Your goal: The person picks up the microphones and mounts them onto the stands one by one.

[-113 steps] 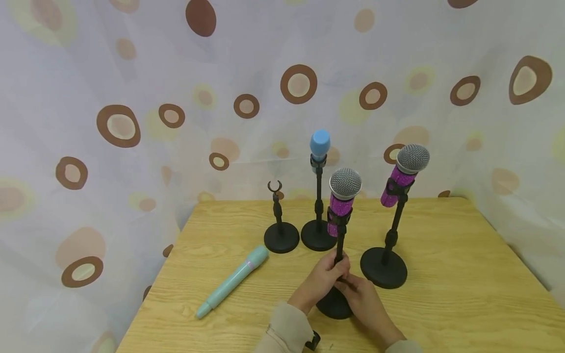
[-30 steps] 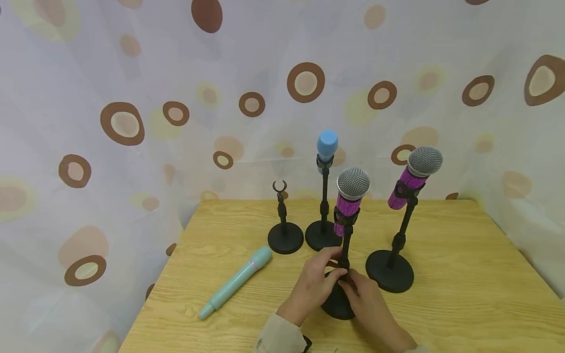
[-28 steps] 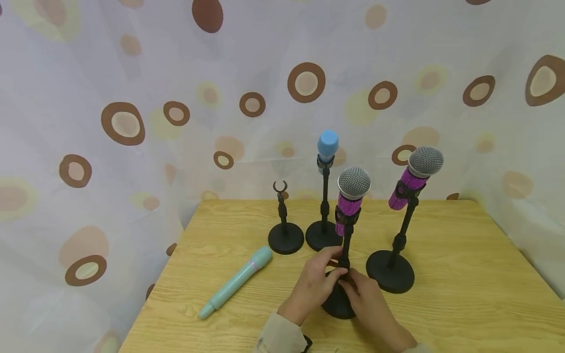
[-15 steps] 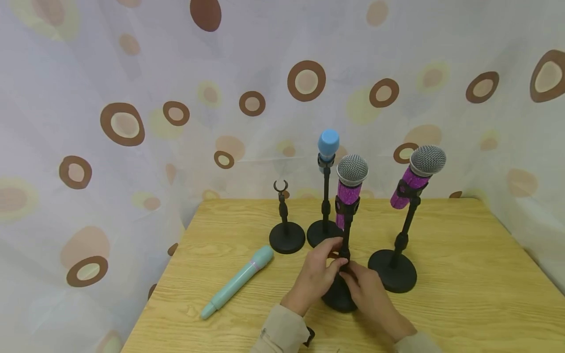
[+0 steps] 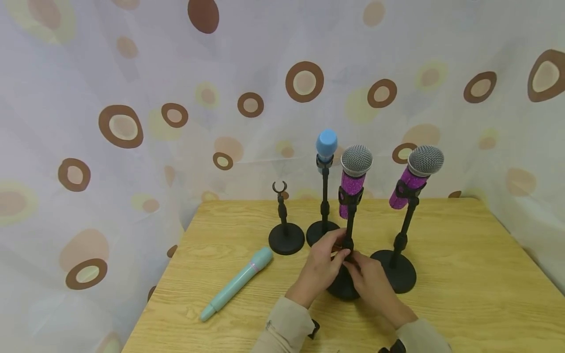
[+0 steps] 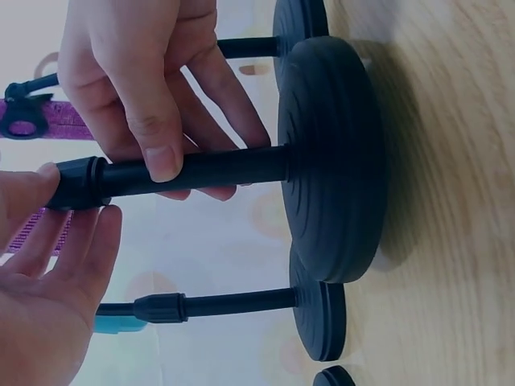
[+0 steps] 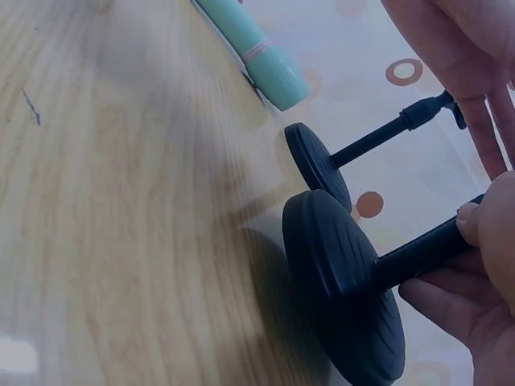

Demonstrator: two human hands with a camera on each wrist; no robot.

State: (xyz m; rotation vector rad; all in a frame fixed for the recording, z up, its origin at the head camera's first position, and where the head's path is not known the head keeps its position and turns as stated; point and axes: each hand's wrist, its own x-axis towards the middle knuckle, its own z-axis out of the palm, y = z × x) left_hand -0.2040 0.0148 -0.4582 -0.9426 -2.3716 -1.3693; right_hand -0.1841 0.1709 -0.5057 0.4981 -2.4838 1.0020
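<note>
Both hands are on one black mic stand (image 5: 350,223) whose clip holds a purple glitter microphone (image 5: 352,184) with a silver mesh head. My left hand (image 5: 317,267) grips the collar at the middle of the pole, thumb in front and fingers behind. Just below, my right hand (image 5: 372,284) pinches the lower pole between thumb and fingers, also seen in the left wrist view as the upper hand (image 6: 145,80). The round base (image 6: 334,161) is close over the tabletop, with a shadow beside it.
A second purple microphone (image 5: 410,181) stands on its stand to the right. Behind is a blue microphone (image 5: 326,143) on a stand, and left of it a short stand (image 5: 282,211) with a bare clip. A mint-green microphone (image 5: 236,284) lies on the wooden table (image 5: 476,294).
The held stand with its purple microphone has moved away from me, rising in the head view, both hands going with it. Earlier, the left hand's hold on the pole shifted slightly. Other things stay put.
</note>
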